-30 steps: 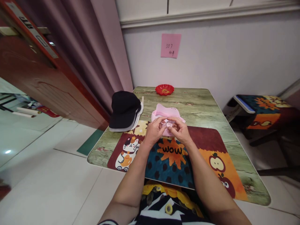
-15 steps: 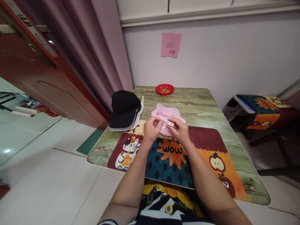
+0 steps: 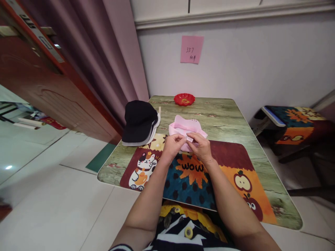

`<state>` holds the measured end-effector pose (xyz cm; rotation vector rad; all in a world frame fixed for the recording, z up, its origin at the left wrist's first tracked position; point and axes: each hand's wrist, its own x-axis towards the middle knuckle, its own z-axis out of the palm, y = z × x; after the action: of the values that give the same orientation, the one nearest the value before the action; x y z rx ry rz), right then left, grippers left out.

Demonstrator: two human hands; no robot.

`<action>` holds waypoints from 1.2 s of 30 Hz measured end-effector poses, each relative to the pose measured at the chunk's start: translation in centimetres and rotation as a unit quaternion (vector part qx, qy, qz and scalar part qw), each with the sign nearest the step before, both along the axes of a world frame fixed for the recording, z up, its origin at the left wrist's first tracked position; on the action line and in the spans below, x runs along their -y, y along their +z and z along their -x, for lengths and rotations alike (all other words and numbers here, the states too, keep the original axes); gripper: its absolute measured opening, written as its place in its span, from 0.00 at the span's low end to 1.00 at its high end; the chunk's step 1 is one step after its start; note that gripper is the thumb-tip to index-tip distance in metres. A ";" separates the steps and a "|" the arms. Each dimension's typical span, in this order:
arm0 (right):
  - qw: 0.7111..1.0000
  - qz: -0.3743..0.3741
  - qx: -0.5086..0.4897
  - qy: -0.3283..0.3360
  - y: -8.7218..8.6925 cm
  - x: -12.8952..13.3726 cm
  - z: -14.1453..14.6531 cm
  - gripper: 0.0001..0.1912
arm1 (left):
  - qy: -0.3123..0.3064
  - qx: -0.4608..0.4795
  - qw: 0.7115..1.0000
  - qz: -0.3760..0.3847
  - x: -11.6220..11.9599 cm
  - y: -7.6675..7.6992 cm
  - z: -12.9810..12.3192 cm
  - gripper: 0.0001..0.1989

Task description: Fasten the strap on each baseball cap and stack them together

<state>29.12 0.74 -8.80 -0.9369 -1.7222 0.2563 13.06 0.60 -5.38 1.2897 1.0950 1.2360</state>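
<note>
Toward six o'clock on the pink cap (image 3: 187, 122), a pale tag (image 3: 189, 139) is pinched by the right hand (image 3: 202, 147); the narrowed left hand's (image 3: 171, 146) hold cannot be told.

Person is wearing a short-sleeved patterned top (image 3: 178, 243), showing at the bottom centre of the frame. Its front is carrying bold dark and white stripes; above these, a yellow flower print (image 3: 202, 220) is spreading, with dark leaves (image 3: 167, 219) toward its left. Two round yellow buttons (image 3: 188, 232) are dotting the front. Sleeve edge (image 3: 121, 248), bottom left of centre, is showing dark with pale striping. Left hand (image 3: 172, 147) and right hand (image 3: 201, 146) are going bare.
</note>
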 end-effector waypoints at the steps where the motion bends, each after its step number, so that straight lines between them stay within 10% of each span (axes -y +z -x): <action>1: 1.000 -0.009 0.002 0.000 -0.1 0.0 0.0 0.13 | 0.001 0.012 1.000 0.008 0.0 0.1 0.0 0.11; 22: 0.999 -0.046 0.006 -0.003 0.0 0.1 0.2 0.12 | -0.059 0.034 0.995 0.076 0.7 1.7 0.3 0.14; 36: 0.997 -0.072 0.013 -0.039 0.4 0.3 0.5 0.09 | 0.127 -0.234 0.961 -0.068 0.4 0.7 -0.5 0.04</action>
<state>28.58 0.48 -8.45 -0.9021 -1.6989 0.0679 13.57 0.22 -4.71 1.6385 1.5749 1.2403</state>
